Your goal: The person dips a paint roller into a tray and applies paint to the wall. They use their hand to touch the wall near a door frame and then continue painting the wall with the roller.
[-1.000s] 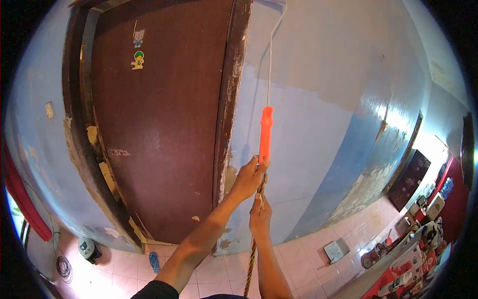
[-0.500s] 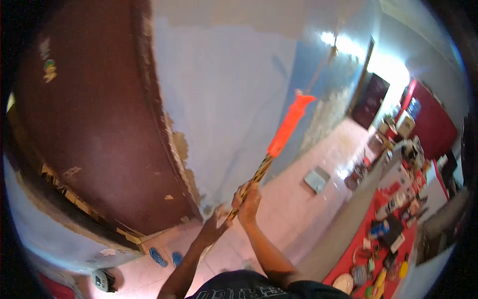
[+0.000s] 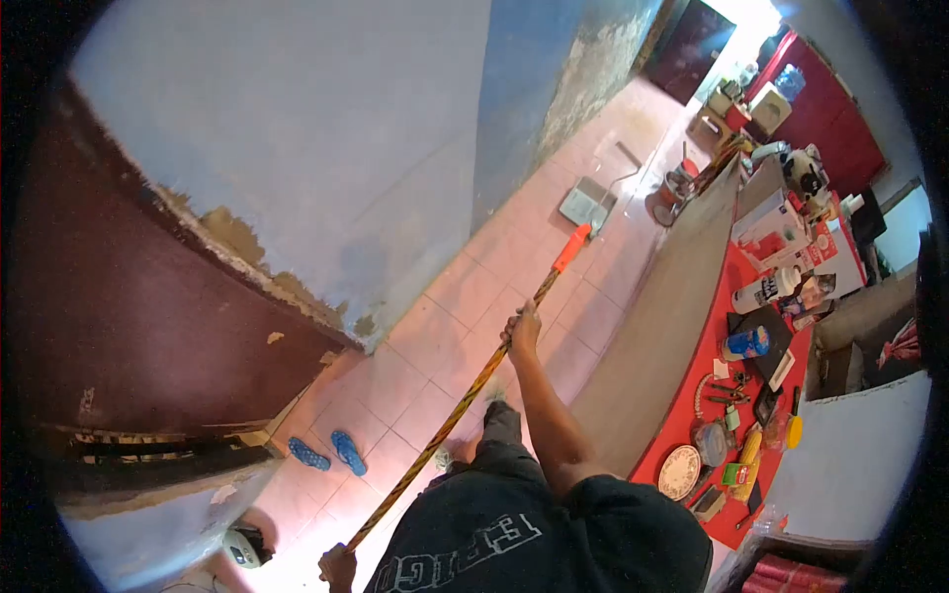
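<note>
A long pole (image 3: 435,444) with yellow-and-black twisted stripes runs diagonally in front of my body. Its far end carries an orange sleeve (image 3: 571,249), which overlaps the near edge of a grey square pan (image 3: 588,205) on the floor in this view. My right hand (image 3: 521,331) is wrapped round the upper part of the pole, below the sleeve. Down at the left, my left hand (image 3: 338,565) is closed round the pole's lower portion. The pole's end beyond that hand is out of sight.
Blue slippers (image 3: 348,452) lie on the pink tiled floor (image 3: 450,287). At the right, a red-topped counter (image 3: 647,465) holds a plate (image 3: 679,472), a blue can (image 3: 746,343) and a white bottle (image 3: 766,290). A brown door (image 3: 188,296) and a peeling wall (image 3: 326,178) stand left.
The orange end has come down from in front of the wall towards the floor. My hands, close together before, are now far apart, the left one lower along the pole. The view has shifted.
</note>
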Action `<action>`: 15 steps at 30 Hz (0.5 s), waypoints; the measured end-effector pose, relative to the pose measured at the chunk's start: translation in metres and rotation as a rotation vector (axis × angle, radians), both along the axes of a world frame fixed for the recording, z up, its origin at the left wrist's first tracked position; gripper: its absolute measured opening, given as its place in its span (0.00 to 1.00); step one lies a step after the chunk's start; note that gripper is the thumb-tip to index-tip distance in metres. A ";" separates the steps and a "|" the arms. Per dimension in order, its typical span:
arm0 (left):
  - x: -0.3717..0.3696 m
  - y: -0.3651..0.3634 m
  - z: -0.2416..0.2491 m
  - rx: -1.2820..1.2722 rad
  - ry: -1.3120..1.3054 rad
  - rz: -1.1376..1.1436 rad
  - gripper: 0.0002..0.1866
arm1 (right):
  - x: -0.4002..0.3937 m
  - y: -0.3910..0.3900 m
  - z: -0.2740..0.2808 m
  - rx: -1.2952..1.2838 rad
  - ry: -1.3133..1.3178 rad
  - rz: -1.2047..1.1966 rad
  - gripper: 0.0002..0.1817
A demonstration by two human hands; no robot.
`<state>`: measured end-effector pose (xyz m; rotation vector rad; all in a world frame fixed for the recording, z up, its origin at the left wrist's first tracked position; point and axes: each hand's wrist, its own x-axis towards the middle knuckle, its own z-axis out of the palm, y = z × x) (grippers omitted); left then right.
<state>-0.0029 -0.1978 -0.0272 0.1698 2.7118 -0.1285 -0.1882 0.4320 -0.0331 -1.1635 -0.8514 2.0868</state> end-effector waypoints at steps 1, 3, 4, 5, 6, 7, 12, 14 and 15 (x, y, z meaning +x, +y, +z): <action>-0.001 0.012 0.008 -0.011 -0.002 0.020 0.14 | -0.006 0.007 -0.016 0.007 -0.099 -0.016 0.22; -0.027 0.077 0.040 0.070 0.082 -0.037 0.14 | -0.018 0.018 -0.053 0.003 -0.205 -0.031 0.21; -0.045 0.116 0.054 0.087 -0.058 0.069 0.16 | -0.021 0.020 -0.073 0.008 -0.239 0.004 0.20; -0.059 0.140 0.048 0.212 -0.103 0.036 0.17 | -0.025 0.020 -0.088 0.013 -0.270 0.038 0.19; -0.080 0.188 0.068 0.257 -0.133 -0.033 0.20 | -0.028 0.018 -0.099 -0.001 -0.273 0.035 0.19; -0.100 0.224 0.066 0.207 -0.300 -0.014 0.22 | -0.029 0.014 -0.109 -0.040 -0.307 0.040 0.17; -0.164 0.379 0.055 0.246 -0.382 -0.123 0.19 | -0.035 0.018 -0.129 -0.217 -0.377 0.031 0.13; -0.182 0.420 0.055 0.251 -0.357 -0.158 0.17 | -0.041 0.036 -0.137 -0.245 -0.350 0.082 0.12; -0.188 0.435 0.052 0.242 -0.367 -0.160 0.17 | -0.045 0.048 -0.143 -0.252 -0.338 0.090 0.12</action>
